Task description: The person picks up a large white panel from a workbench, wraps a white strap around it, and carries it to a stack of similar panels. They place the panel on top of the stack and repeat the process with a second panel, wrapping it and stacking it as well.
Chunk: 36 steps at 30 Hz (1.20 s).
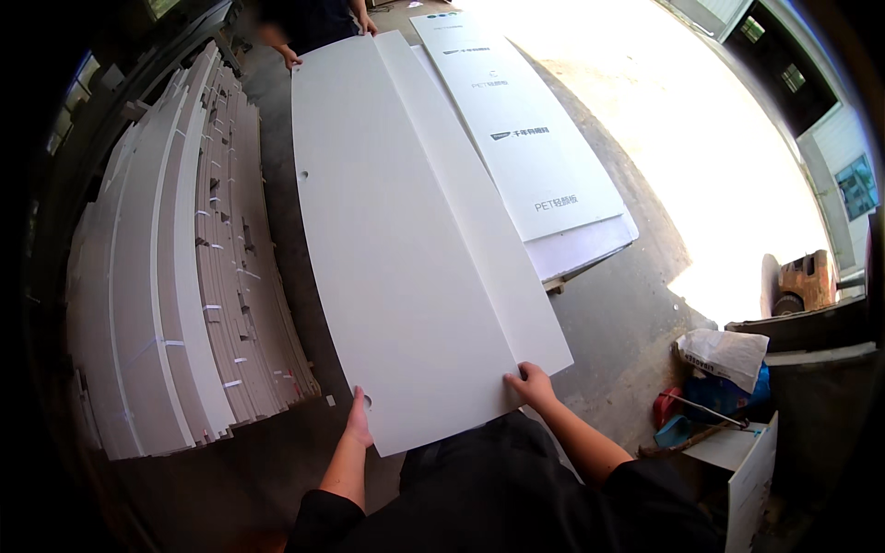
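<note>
A long white panel (396, 230) stretches away in front of me, with small round holes along its left edge. My left hand (358, 424) grips that edge at the near corner, beside one of the holes. On the panel's right long edge, near my end, my right hand (531, 385) is closed; its fingertips are partly hidden. A second white panel (489, 249) shows as a strip along the right side, apparently beneath the first. At the far end a person in dark clothes has one hand (293, 61) on the left corner and another hand (367, 25) near the strip.
Tied stacks of boards (184, 276) stand to the left. Printed white sheets (516, 138) lie on a low pile at right. Bags (724, 355), a blue dustpan (675, 431) and a leaning board (751, 479) are at lower right. Sunlit floor (627, 92) lies beyond.
</note>
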Available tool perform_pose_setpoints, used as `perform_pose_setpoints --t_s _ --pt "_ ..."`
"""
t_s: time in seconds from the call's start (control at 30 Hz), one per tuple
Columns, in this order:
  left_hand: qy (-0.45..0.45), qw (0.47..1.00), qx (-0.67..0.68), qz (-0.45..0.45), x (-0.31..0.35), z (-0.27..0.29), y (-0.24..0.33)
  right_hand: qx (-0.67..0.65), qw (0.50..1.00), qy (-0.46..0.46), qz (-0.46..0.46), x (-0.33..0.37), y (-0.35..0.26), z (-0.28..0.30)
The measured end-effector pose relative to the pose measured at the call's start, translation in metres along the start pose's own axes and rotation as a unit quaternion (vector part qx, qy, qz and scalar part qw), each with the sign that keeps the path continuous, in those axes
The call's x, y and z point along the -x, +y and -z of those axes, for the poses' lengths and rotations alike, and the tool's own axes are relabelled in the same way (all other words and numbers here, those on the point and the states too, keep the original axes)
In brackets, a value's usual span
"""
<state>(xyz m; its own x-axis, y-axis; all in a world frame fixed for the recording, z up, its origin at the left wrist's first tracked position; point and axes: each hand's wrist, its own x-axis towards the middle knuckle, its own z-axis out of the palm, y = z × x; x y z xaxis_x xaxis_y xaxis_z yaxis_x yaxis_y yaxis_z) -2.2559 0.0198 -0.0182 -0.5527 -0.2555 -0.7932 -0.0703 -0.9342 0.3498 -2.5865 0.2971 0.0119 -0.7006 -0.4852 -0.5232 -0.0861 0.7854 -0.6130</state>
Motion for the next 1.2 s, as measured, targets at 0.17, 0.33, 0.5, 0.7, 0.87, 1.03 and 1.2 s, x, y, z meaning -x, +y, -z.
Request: perform_pose_setpoints --t_s 0.17,0.33,0.5,0.7,0.87,1.03,1.2 --pt "0.025 0.997 -0.056 -0.037 0.022 -0.019 0.008 -0.099 0.994 0.037 -0.001 -0.008 0.013 -0.012" --pt "0.134 0.985 -0.082 -0.07 0.029 -0.025 -0.003 -0.024 0.994 0.109 0.014 0.007 0.004 -0.019" --pt "0.149 0.977 -0.117 -0.1 0.04 -0.04 -0.012 0.044 0.992 0.098 0.063 0.026 0.001 -0.011" --pt "0.142 0.966 -0.167 -0.138 0.06 -0.058 -0.015 0.042 0.995 0.067 0.063 0.022 0.001 0.005" --pt "0.144 0.972 -0.127 -0.134 0.047 -0.041 -0.03 0.038 0.999 0.029 0.01 -0.004 0.001 0.011" --pt "0.157 0.982 -0.02 -0.105 0.017 -0.024 -0.041 -0.032 0.999 -0.028 -0.028 -0.033 0.011 0.015" --pt "0.158 0.984 -0.023 -0.082 -0.005 0.003 -0.053 -0.092 0.995 -0.039 0.012 -0.045 0.001 0.01"
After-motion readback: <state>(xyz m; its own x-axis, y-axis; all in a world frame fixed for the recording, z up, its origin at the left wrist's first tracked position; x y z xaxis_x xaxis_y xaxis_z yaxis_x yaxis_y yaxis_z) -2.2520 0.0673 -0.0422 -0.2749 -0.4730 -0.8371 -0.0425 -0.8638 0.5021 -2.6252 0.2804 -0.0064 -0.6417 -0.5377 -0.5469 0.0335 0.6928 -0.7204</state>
